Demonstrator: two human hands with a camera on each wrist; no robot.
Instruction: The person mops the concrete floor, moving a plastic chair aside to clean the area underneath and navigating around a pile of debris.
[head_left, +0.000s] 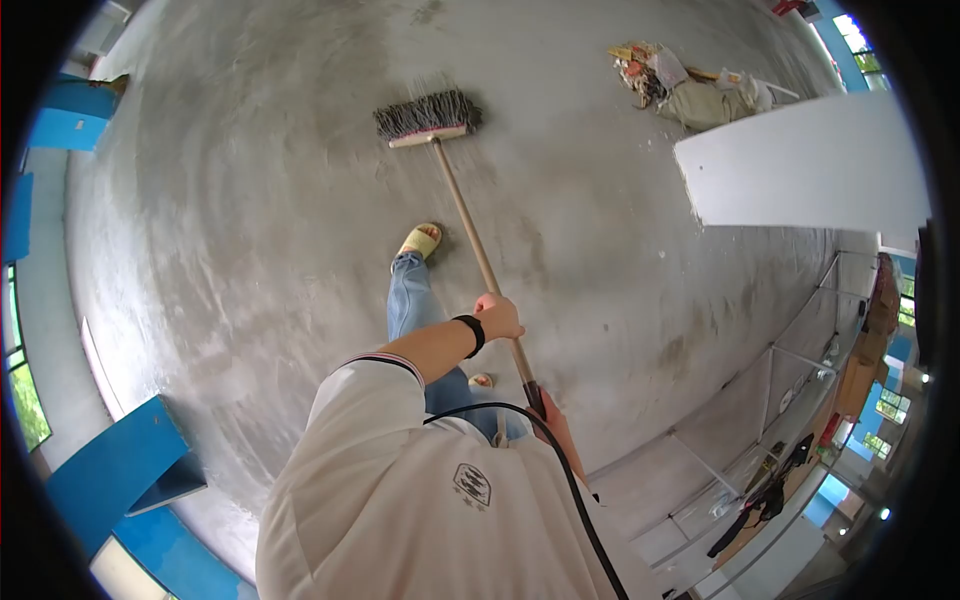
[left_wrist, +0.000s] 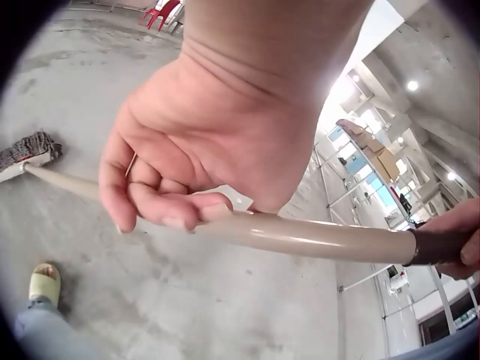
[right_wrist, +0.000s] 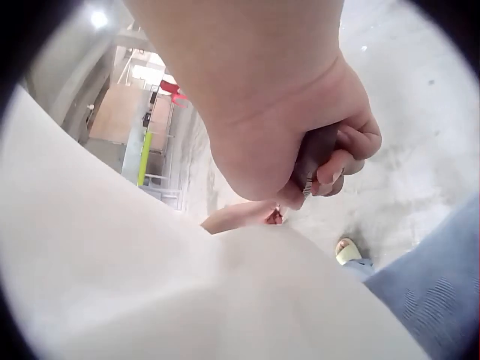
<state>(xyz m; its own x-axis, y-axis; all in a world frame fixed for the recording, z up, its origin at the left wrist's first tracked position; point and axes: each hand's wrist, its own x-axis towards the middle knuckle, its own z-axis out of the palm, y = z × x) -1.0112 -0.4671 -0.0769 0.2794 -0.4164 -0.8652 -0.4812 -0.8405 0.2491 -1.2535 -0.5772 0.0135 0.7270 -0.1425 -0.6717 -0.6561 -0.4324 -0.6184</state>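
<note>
Left fingers (left_wrist: 114,184) curl round pole (head_left: 466,212); right fingers (right_wrist: 358,144) clamp dark grip (left_wrist: 436,246); mop head (head_left: 430,115) on floor (head_left: 290,210) beyond both.

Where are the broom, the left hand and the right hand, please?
Broom (head_left: 472,228): head view, middle of its handle.
Left hand (head_left: 498,318): head view, its back.
Right hand (right_wrist: 281,131): right wrist view, its palm.

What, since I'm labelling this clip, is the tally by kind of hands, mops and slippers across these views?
Hands: 2, left hand and right hand
Mop: 1
Slippers: 2, one mostly hidden
Total: 5
</note>
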